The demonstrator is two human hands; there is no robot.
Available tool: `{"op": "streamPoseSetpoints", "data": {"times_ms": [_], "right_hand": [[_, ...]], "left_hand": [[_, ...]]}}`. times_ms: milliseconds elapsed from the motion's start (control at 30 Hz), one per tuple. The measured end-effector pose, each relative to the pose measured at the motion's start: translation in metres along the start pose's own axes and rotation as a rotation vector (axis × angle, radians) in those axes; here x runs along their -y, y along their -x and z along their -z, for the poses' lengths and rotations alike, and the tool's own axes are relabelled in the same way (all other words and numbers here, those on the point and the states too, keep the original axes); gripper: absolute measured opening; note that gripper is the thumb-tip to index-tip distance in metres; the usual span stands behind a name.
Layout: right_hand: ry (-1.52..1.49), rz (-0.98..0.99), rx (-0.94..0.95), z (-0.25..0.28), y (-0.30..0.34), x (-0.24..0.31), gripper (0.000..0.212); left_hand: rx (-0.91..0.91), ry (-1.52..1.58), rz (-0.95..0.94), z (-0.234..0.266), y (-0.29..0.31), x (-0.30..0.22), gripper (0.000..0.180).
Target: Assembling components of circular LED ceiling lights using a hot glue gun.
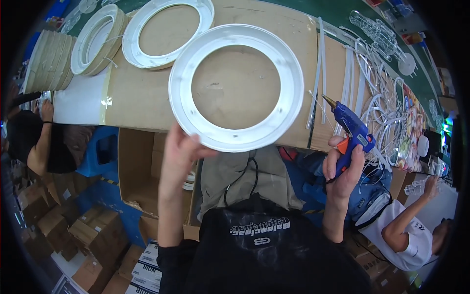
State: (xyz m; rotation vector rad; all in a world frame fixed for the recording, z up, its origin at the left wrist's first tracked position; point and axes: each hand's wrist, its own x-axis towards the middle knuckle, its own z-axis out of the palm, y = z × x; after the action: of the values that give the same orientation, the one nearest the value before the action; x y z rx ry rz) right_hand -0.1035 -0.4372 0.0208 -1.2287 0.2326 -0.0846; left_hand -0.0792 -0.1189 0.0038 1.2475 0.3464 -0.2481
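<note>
A large white ring-shaped frame (235, 138) lies in front of me, its lower rim reaching past the near table edge. At its lower left rim is my left hand (180, 149), slightly blurred, with fingers closed around the edge; some fingertips are hidden. My right hand (346, 169) grips a blue hot glue gun (353, 126) with an orange trigger (342, 146). The gun's metal nozzle points up and left, to the right of the ring and apart from it. A thin pale strand (314, 98) hangs near the nozzle.
More white rings (128, 39) lie behind and to the left, beside a stack of rings (49, 61). White strips (348, 73) and tangled tubing (387, 105) cover the right side. Co-workers sit at left (36, 137) and right (409, 240). Cardboard boxes (100, 225) stand below.
</note>
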Motion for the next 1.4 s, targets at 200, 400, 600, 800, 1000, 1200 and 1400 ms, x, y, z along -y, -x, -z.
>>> {"op": "streamPoseSetpoints", "data": {"times_ms": [200,400,600,800,1000,1200,1400], "right_hand": [[0.003,0.008,-0.08,-0.008,0.001,0.003,0.046],[-0.032,0.006,-0.011,0.01,0.003,0.003,0.046],[-0.052,0.024,-0.019,0.02,0.01,0.0,0.048],[-0.056,-0.006,-0.137,0.01,0.011,0.002,0.048],[-0.08,-0.015,-0.047,0.017,0.01,0.004,0.045],[-0.096,-0.043,-0.062,0.025,0.009,-0.003,0.046],[-0.106,-0.028,-0.094,0.022,0.01,0.001,0.045]], "left_hand": [[0.473,-0.262,0.069,-0.038,0.032,0.013,0.048],[0.267,-0.997,-0.775,-0.041,0.021,-0.031,0.035],[0.304,-1.405,-0.712,-0.03,-0.016,-0.043,0.035],[0.169,-1.417,-0.802,-0.026,-0.01,-0.019,0.032],[0.129,-1.267,-0.858,-0.042,-0.014,0.0,0.027],[0.073,-1.165,-0.914,-0.054,-0.011,0.023,0.027],[-0.015,-1.109,-0.886,-0.068,-0.008,0.029,0.027]]}}
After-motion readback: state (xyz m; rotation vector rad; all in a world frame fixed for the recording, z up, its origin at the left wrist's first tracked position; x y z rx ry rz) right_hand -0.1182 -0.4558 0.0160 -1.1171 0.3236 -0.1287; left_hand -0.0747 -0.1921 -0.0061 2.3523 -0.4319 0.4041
